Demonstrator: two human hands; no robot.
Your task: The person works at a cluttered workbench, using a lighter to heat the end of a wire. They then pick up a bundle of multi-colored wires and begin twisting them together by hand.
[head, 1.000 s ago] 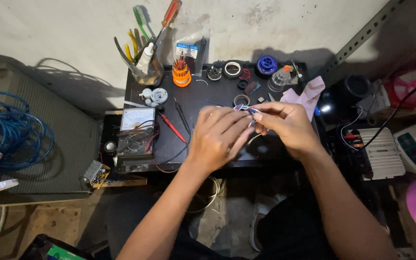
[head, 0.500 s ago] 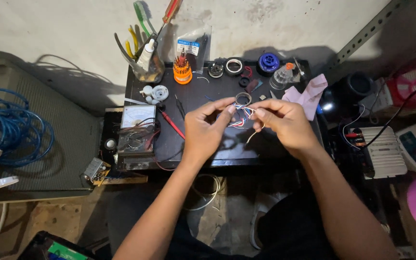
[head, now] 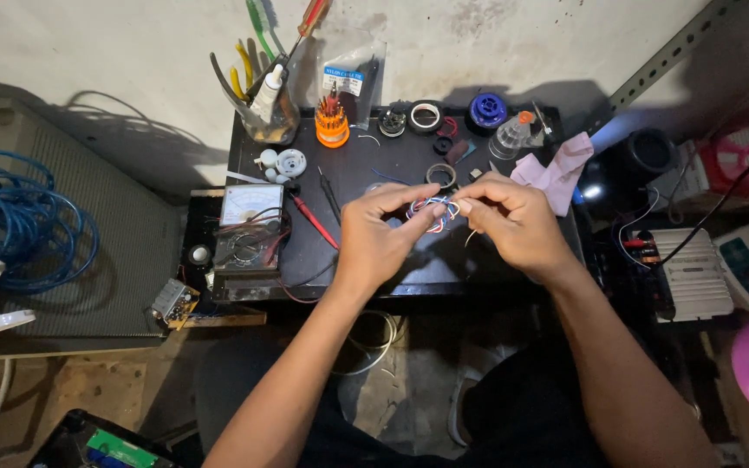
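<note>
**Presently: hands and small parts on a dark tabletop**

Item 1. Bundle of thin coloured wires (head: 432,211), red, blue and white strands, held above the middle of the tabletop (head: 366,165), slightly toward its near edge. Pinched from both sides.

Item 2. Left hand (head: 376,238). Thumb and forefinger closed on the left side of the wire bundle; the other fingers curled.

Item 3. Right hand (head: 513,221). Fingertips closed on the right side of the same bundle; a loose wire end hangs just below it.

Item 4. Analogue meter (head: 249,227), at the left edge, with red and black probe leads (head: 312,219) lying beside it toward the centre.

Item 5. Clear jar of hand tools (head: 269,108), far left corner; pliers and screwdriver handles stand up out of it.

Item 6. Orange screwdriver-bit holder (head: 332,123), along the far edge, just right of the jar.

Item 7. Rolls of tape (head: 425,115) and a blue spool (head: 487,110), along the far edge.

Item 8. Pink cloth (head: 556,169), at the right edge, near the right hand.

Item 9. Coil of blue cable (head: 19,230), off the tabletop, well to the left.
</note>
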